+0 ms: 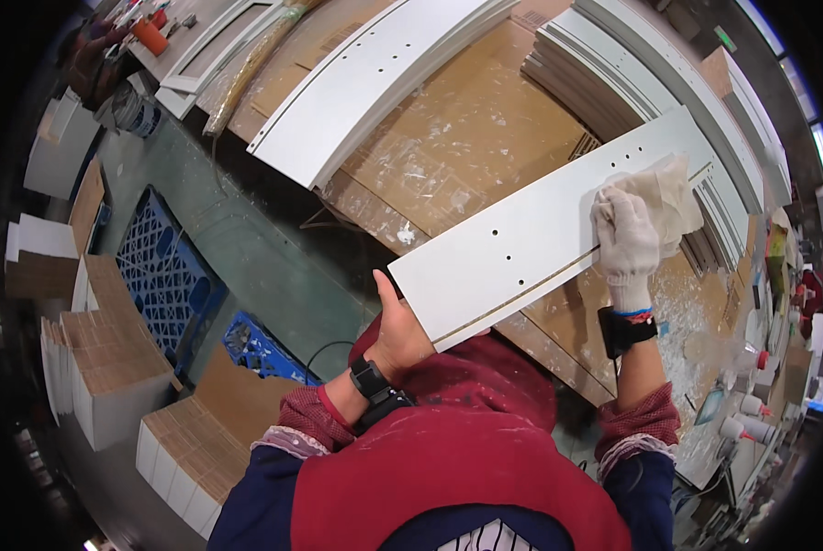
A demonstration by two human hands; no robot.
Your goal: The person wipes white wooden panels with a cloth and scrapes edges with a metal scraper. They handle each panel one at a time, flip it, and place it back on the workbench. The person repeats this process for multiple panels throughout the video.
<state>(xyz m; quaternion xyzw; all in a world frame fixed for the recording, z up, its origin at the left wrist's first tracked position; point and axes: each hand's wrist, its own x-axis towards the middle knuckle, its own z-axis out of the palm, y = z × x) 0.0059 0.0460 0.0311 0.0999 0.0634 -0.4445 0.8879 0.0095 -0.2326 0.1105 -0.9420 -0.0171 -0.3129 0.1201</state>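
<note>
A long white panel (466,266) with several drilled holes and a groove along its near edge slants across the worktable in front of me. My left hand (397,335), bare, grips its near left end, with the thumb up along the end edge and the fingers hidden underneath. In a white knitted glove, my right hand (627,230) is closed on a cream cloth (677,197). It presses the cloth onto the panel's upper face near the far right end, where the cloth covers part of the groove.
Another white drilled panel (338,92) rests on the cardboard-covered table (494,101). White panels are stacked (595,69) at the far right. Small bottles (742,427) stand at the right. A blue plastic pallet (168,275) and board stacks (122,358) are at the left. A person (90,69) is at the far left.
</note>
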